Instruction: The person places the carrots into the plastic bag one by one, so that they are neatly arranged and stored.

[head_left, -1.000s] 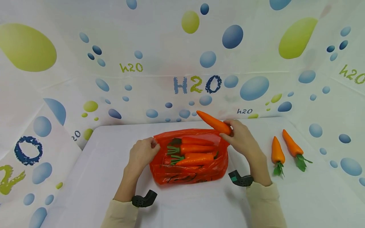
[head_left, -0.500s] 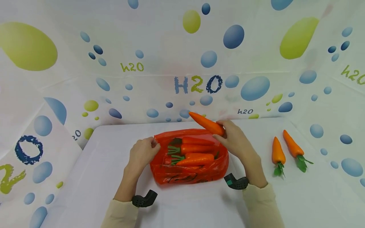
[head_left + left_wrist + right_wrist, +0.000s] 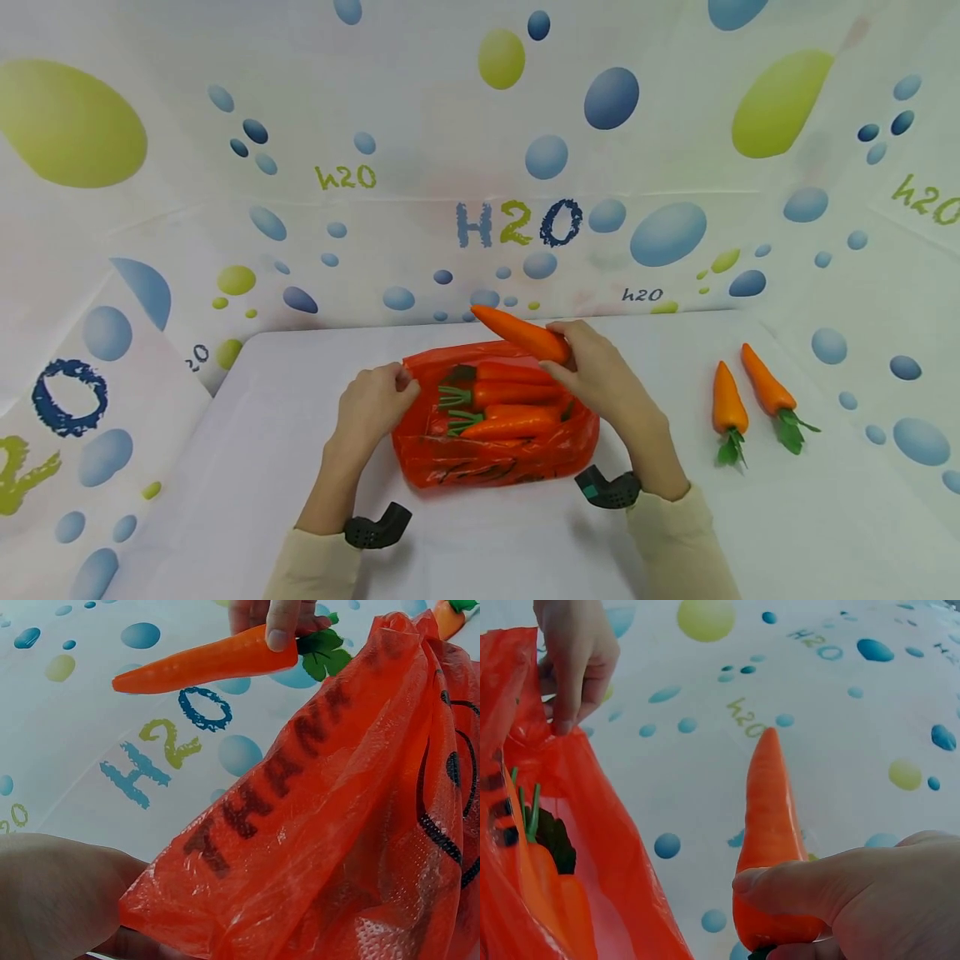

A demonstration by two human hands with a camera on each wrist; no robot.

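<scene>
A red plastic bag (image 3: 495, 467) lies wide open in the middle of the table, with several carrots (image 3: 517, 392) inside, their green stems toward the left. My left hand (image 3: 375, 404) pinches the bag's left rim between thumb and fingers; the right wrist view shows that grip too. My right hand (image 3: 600, 367) holds one carrot (image 3: 517, 332) by its thick end, above the bag's back right edge, tip pointing left and slightly up. In the left wrist view green leaves (image 3: 324, 656) stick out behind the fingers. Black lettering marks the bag's side (image 3: 255, 802).
Two more carrots, one shorter (image 3: 727, 404) and one slanted (image 3: 768, 379), lie on the white table (image 3: 787, 533) to the right, leaves toward me. Behind the table hangs a white sheet (image 3: 420, 108) with blue and green spots and H2O lettering.
My right hand has carried its carrot leftward and slightly down, over the bag's back edge. My left hand keeps its place at the bag's rim.
</scene>
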